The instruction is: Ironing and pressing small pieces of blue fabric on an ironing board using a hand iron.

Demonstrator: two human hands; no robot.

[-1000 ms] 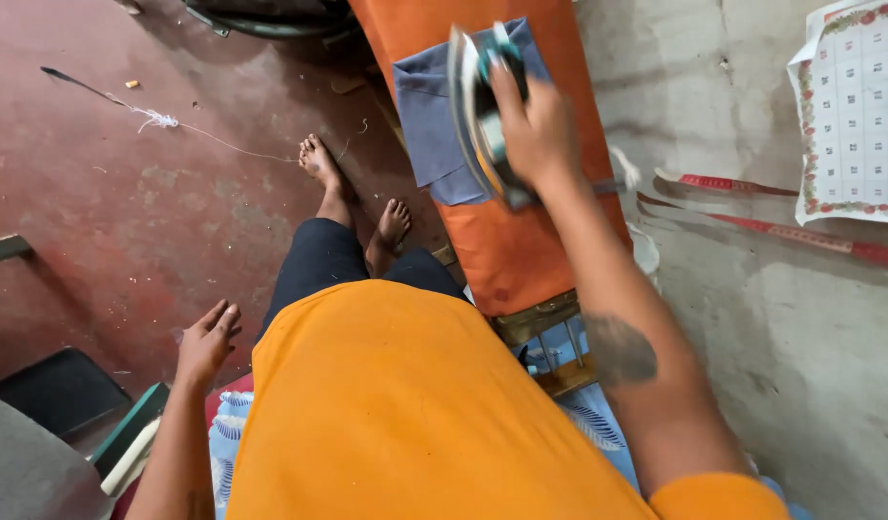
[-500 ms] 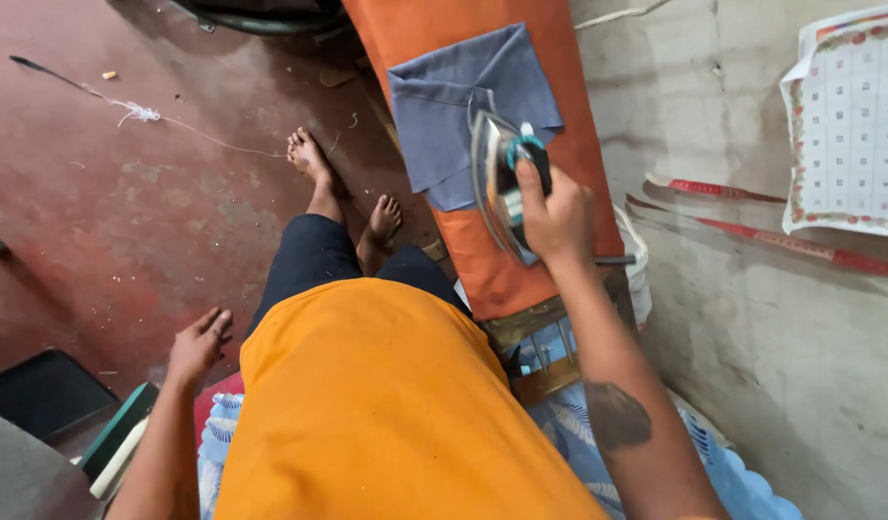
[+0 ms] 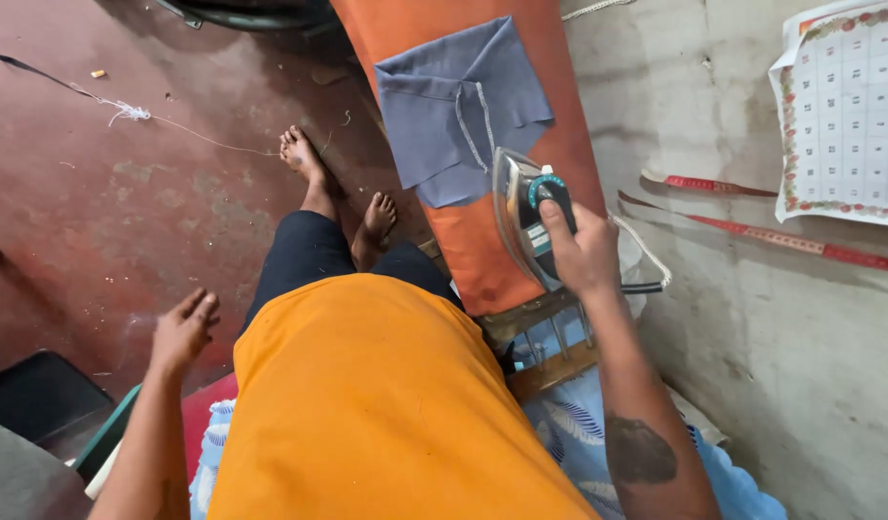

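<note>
My right hand (image 3: 580, 252) grips the handle of a clothes iron (image 3: 526, 214), held tilted on its edge at the near right of an orange ironing board (image 3: 482, 260). A grey-blue piece of cloth (image 3: 463, 111) with stitched seams lies flat on the board, just beyond the iron. My left hand (image 3: 182, 329) hangs free at my side over the red floor, fingers apart, holding nothing. My orange top and dark trousers fill the lower middle; my bare feet (image 3: 338, 188) stand beside the board.
A grey wall (image 3: 752, 337) on the right has a calendar sheet (image 3: 843, 111) and a red measuring tape (image 3: 781, 236) on it. A dark stool (image 3: 35, 395) sits lower left. String (image 3: 126, 111) lies on the red floor. Blue patterned fabric (image 3: 579, 433) lies under the board's wooden frame.
My right hand has drawn the iron off the cloth, back towards me along the board, and tipped it on edge. The cloth now lies uncovered. My left hand stayed at my side.
</note>
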